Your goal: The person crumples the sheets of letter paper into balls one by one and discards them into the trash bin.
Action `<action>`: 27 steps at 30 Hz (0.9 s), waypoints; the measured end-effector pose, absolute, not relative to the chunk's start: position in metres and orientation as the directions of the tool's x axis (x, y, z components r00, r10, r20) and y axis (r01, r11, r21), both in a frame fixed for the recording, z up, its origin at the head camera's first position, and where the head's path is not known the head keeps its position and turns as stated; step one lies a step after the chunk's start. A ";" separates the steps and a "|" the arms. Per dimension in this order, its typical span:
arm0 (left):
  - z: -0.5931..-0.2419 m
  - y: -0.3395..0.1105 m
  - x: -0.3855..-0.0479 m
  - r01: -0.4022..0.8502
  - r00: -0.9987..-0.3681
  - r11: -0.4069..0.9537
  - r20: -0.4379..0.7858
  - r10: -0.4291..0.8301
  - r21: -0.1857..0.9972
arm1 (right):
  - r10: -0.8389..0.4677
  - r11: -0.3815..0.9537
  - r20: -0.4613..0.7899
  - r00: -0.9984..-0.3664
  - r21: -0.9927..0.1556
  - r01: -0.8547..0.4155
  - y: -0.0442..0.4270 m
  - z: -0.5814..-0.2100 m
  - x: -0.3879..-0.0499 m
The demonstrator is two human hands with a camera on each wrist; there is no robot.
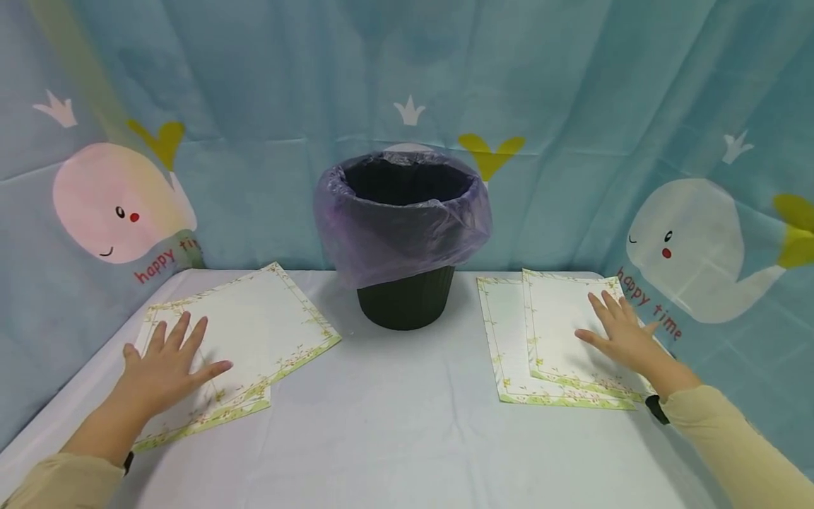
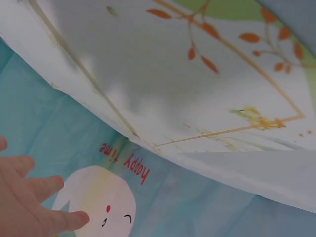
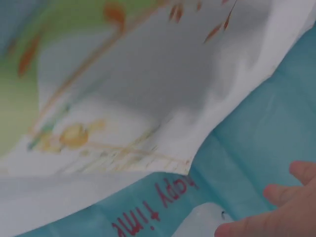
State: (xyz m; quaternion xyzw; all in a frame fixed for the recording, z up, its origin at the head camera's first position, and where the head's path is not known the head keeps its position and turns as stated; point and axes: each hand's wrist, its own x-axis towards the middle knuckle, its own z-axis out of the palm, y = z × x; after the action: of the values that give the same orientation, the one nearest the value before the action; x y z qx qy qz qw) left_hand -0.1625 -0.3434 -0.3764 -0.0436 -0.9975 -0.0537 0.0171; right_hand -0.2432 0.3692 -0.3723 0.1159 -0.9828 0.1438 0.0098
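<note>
Two overlapping sheets of paper (image 1: pixel 254 318) with floral borders lie at the left of the table; my left hand (image 1: pixel 162 371) is over them, fingers spread. At the right are two more bordered sheets (image 1: pixel 559 325), also overlapping, with my right hand (image 1: pixel 626 339) over them, its fingers spread too. Neither hand grips anything; whether they touch the paper I cannot tell. The left wrist view has the left hand (image 2: pixel 34 197) at the lower left, beside a sheet (image 2: pixel 148 74). Spread fingers of the right hand (image 3: pixel 281 212) show at the lower right of the right wrist view, below a sheet (image 3: pixel 148 84).
A dark bin (image 1: pixel 407 300) lined with a purple plastic bag (image 1: pixel 400 240) stands at the back middle of the white-covered table (image 1: pixel 381 424), between the two pairs of sheets. Behind and at both sides hangs a blue curtain (image 1: pixel 254 92) with whale prints.
</note>
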 end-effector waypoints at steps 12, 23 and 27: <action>-0.390 -0.364 -0.142 0.098 -0.995 0.981 0.005 0.099 0.168 | -0.410 0.816 0.381 -0.829 -0.253 -0.520 0.294 -0.380 -0.210; -0.396 -0.363 -0.156 0.107 -0.991 0.958 -0.050 0.125 0.268 | -0.649 0.569 0.408 -0.643 -0.302 -0.765 0.212 -0.381 -0.203; -0.388 -0.357 -0.171 0.102 -0.988 0.958 -0.082 0.128 0.268 | -0.719 0.477 0.353 -0.598 -0.375 -0.795 0.174 -0.376 -0.205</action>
State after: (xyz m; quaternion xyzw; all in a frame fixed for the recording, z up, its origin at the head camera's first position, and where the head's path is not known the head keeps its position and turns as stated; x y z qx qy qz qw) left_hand -0.1712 -0.3568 -0.3882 -0.0580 -0.9882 -0.1327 -0.0492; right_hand -0.2050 0.1740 -0.3759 0.4421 -0.8563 0.2567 0.0734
